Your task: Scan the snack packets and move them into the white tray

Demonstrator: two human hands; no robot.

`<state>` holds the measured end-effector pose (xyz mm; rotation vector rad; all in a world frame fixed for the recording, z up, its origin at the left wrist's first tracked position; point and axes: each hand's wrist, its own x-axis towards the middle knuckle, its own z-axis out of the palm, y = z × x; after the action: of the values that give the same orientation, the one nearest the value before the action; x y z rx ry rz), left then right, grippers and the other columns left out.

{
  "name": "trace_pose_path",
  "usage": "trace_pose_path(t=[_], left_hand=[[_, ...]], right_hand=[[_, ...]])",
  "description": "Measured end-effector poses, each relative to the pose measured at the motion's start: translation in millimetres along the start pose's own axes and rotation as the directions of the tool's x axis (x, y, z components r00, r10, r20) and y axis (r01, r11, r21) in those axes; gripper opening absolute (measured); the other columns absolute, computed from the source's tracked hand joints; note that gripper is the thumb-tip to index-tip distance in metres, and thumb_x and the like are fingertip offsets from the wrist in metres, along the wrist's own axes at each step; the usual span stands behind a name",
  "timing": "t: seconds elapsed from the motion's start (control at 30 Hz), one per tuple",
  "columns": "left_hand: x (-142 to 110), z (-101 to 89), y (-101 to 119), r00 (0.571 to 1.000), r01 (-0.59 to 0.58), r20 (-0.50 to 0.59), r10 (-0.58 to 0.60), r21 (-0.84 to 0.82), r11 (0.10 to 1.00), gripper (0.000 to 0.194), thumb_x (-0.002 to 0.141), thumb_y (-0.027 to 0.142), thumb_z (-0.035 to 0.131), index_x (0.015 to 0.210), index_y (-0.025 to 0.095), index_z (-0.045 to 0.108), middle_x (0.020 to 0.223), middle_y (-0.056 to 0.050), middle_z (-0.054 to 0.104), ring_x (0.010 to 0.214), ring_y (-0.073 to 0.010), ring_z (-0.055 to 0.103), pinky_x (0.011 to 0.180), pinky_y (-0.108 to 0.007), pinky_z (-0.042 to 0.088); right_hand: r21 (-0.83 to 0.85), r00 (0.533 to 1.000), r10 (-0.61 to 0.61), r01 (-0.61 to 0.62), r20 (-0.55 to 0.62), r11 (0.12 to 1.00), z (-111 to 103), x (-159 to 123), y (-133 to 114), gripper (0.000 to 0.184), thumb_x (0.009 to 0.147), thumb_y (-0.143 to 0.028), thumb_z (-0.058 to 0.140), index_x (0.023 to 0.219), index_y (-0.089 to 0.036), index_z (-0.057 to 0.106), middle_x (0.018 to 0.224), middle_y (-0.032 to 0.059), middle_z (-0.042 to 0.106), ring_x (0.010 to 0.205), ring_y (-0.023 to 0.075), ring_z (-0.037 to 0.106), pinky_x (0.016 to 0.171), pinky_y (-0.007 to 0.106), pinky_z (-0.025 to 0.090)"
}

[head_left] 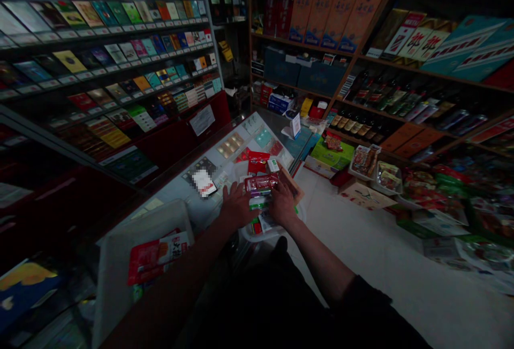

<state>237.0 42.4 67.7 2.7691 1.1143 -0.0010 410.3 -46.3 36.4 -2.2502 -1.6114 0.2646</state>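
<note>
We have both hands over a white tub (302, 215) at the edge of the glass desk (171, 188); we cannot tell what the tub stands on. Our left hand (236, 208) is at the left end of a shiny red packet (262, 183) in the tub, its fingers slightly spread. Our right hand (283, 202) is at the packet's right end, its fingers bent; we cannot tell whether either hand pinches it. Just beyond the packet we see a red bag (257, 161) and a small white box (273, 165). To our left, a pale bin (105, 268) holds red and white bags (146, 258). A blurred white thing (203, 182) lies on the desk.
</note>
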Motion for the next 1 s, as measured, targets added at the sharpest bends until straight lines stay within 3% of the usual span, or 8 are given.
trace_pose_path(t=[0.13, 0.33, 0.57, 0.73, 1.0], left_hand=[[-13.1, -11.9, -2.4, 0.997, 0.012, -0.076, -0.014, -0.033, 0.999, 0.076, 0.084, 0.060, 0.071, 0.148, 0.021, 0.059, 0.165, -0.020, 0.044, 0.157, -0.0476, 0.027, 0.125, -0.071, 0.018], [-36.1, -22.9, -13.3, 0.986, 0.025, -0.167, -0.025, -0.001, 1.000, 0.070, 0.087, 0.062, 0.068, 0.140, 0.018, 0.064, 0.167, -0.022, 0.040, 0.160, -0.0465, 0.021, 0.127, -0.070, 0.015], [-58.7, -37.9, -29.0, 0.983, 0.085, -0.162, -0.085, -0.005, 0.996, 0.074, 0.086, 0.068, 0.066, 0.141, 0.019, 0.065, 0.170, -0.021, 0.036, 0.160, -0.0473, 0.019, 0.126, -0.072, 0.016], [-75.9, -48.5, -43.9, 0.975, 0.141, -0.171, -0.139, -0.003, 0.990, 0.074, 0.086, 0.069, 0.066, 0.142, 0.021, 0.063, 0.171, -0.019, 0.034, 0.162, -0.0447, 0.016, 0.127, -0.070, 0.016], [-99.2, -47.8, -67.6, 0.965, 0.195, -0.174, -0.195, -0.020, 0.981, 0.073, 0.087, 0.069, 0.063, 0.143, 0.023, 0.062, 0.173, -0.017, 0.031, 0.163, -0.0439, 0.015, 0.127, -0.070, 0.014]], right_hand=[[0.116, 0.995, -0.033, 0.044, -0.092, 0.992, -5.8, -5.0, -10.5, 0.065, 0.074, -0.010, 0.058, 0.139, -0.017, 0.066, 0.162, 0.0141, 0.044, 0.147, 0.0332, 0.037, 0.125, 0.053, 0.030], [0.150, 0.994, -0.021, 0.037, -0.106, 0.988, -10.1, -12.4, -31.9, 0.072, 0.072, -0.013, 0.060, 0.144, -0.011, 0.060, 0.166, 0.0178, 0.039, 0.157, 0.0339, 0.030, 0.129, 0.051, 0.027], [0.172, 0.992, -0.079, 0.096, -0.101, 0.980, -14.5, -16.4, -61.3, 0.079, 0.070, -0.010, 0.060, 0.149, -0.006, 0.055, 0.166, 0.0213, 0.038, 0.158, 0.0344, 0.030, 0.131, 0.050, 0.023], [0.216, 0.985, -0.146, 0.162, -0.092, 0.963, -12.0, -16.6, -80.1, 0.082, 0.070, -0.008, 0.060, 0.152, -0.010, 0.053, 0.168, 0.0201, 0.037, 0.159, 0.0340, 0.029, 0.130, 0.053, 0.025], [0.259, 0.980, -0.197, 0.200, -0.039, 0.945, -3.8, -22.5, -105.0, 0.080, 0.070, -0.004, 0.057, 0.150, -0.010, 0.056, 0.169, 0.0190, 0.036, 0.159, 0.0309, 0.030, 0.130, 0.049, 0.027]])
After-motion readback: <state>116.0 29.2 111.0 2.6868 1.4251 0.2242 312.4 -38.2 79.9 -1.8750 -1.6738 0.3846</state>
